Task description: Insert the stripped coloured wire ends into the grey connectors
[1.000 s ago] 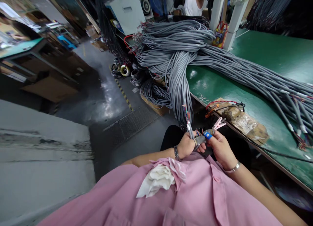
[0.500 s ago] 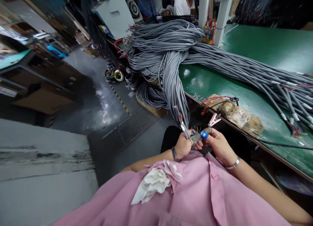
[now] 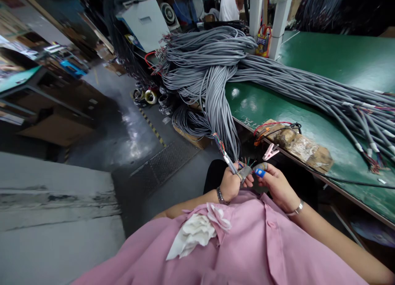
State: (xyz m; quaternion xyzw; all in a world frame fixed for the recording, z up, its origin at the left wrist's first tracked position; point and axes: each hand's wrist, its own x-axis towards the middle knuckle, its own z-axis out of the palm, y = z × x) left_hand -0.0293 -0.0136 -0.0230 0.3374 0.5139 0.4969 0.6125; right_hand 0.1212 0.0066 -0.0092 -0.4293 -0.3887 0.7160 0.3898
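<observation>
My left hand [image 3: 231, 185] is closed around the end of a grey cable [image 3: 230, 163], its thumb covered in grey tape. Past a white band on this cable, thin coloured wires [image 3: 219, 143] fan out. More bare coloured wires [image 3: 245, 161] stick up by the left thumb. Close to their right side, my right hand [image 3: 276, 185] is pinched, with blue tape on its thumb and a greyish wrap on the index finger. What lies between its fingertips is too small to make out. A thick bundle of grey cables [image 3: 220, 100] hangs off the bench behind the left hand.
The green bench [image 3: 339, 50] carries long grey cables [image 3: 293, 79] with stripped ends at the right. A pink clip [image 3: 270, 151] and a taped wooden block [image 3: 298, 145] sit at its near edge. A person in white [image 3: 228, 5] is at the back.
The hands have moved slightly apart; the right fingers no longer overlap the left thumb. The cable end in my left hand has tilted a little further left.
</observation>
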